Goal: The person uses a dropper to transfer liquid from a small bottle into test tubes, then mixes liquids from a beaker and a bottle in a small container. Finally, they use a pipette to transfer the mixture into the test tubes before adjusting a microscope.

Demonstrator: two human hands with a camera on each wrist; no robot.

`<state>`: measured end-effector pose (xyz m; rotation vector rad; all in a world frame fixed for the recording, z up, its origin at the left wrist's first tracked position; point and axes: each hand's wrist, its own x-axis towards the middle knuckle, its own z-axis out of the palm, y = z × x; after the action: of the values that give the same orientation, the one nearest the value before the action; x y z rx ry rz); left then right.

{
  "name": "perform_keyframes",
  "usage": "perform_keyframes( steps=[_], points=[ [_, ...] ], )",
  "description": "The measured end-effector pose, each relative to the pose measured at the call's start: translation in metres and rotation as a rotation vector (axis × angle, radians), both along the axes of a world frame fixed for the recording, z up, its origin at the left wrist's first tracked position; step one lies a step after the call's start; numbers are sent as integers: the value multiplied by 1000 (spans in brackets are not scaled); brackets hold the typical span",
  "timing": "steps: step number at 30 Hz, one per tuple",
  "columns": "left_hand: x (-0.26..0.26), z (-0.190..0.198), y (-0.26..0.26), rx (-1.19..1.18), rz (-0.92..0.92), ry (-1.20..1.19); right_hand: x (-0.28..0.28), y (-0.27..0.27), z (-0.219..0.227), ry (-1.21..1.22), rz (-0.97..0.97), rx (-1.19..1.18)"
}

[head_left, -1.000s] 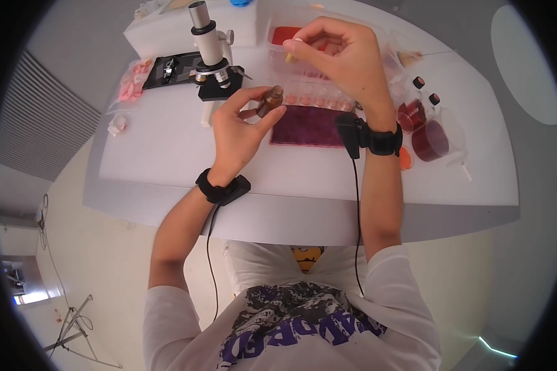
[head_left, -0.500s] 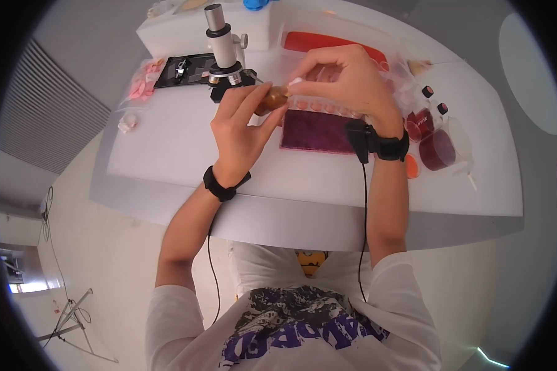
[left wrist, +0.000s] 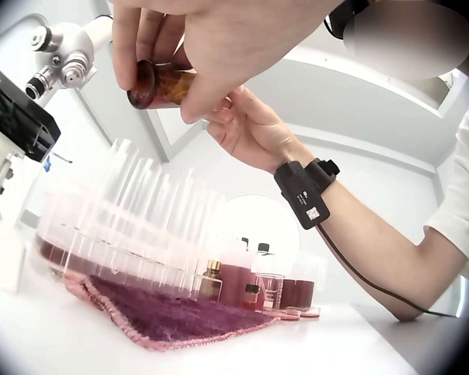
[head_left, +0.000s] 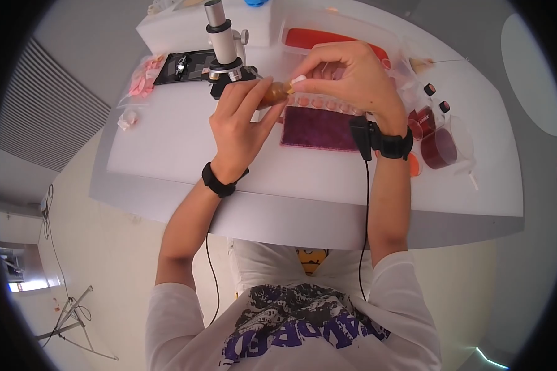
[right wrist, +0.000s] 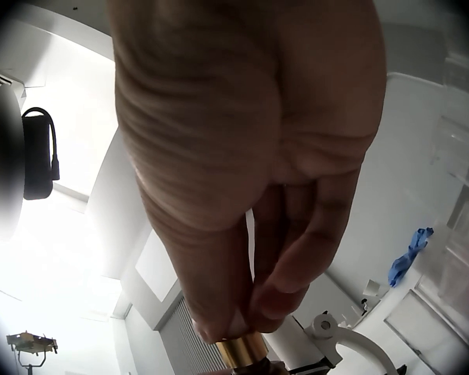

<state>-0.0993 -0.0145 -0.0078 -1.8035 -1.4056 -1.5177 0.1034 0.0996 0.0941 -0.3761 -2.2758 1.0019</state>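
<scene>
The left hand (head_left: 238, 127) grips a small amber glass bottle (head_left: 275, 94), tilted with its neck toward the right hand. In the left wrist view the bottle (left wrist: 160, 84) lies between thumb and fingers. Thumb and fingers of the right hand (head_left: 356, 80) pinch the white top of a gold-collared dropper cap (head_left: 292, 88) at the bottle's mouth; in the right wrist view the gold collar (right wrist: 243, 350) meets the bottle. Below the hands lies a dark purple cloth (head_left: 319, 129), with a clear rack of tubes (left wrist: 133, 262) behind it.
A microscope (head_left: 224, 46) stands beyond the left hand, beside a black slide tray (head_left: 182, 68). To the right are a beaker of dark red liquid (head_left: 438, 148) and small black-capped bottles (head_left: 429, 90). A red-based clear bin (head_left: 303, 38) sits at the back.
The right hand has lowered the dropper cap from above to the bottle's mouth. The bottle in the left hand has tipped toward the right hand.
</scene>
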Motion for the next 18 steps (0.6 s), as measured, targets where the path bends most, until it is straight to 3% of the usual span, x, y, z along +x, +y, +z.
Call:
perform_keyframes(
  steps=[7,12,14,15,18],
  points=[
    [4,-1,-3,-50,-57,-90,3,-1,2,-24,-45,-21],
    [6,-9,-1,-135,-130,-181,16,16,-1,119,-42,-80],
    [12,-12,-3,-362,-262,-444,23,19,4,140,-99,-159],
    [15,-10,-4,-361,-269,-446,27,20,6,163,-153,-240],
    [21,-8,-6,-510,-369,-601,41,26,10,199,-247,-153]
  ],
)
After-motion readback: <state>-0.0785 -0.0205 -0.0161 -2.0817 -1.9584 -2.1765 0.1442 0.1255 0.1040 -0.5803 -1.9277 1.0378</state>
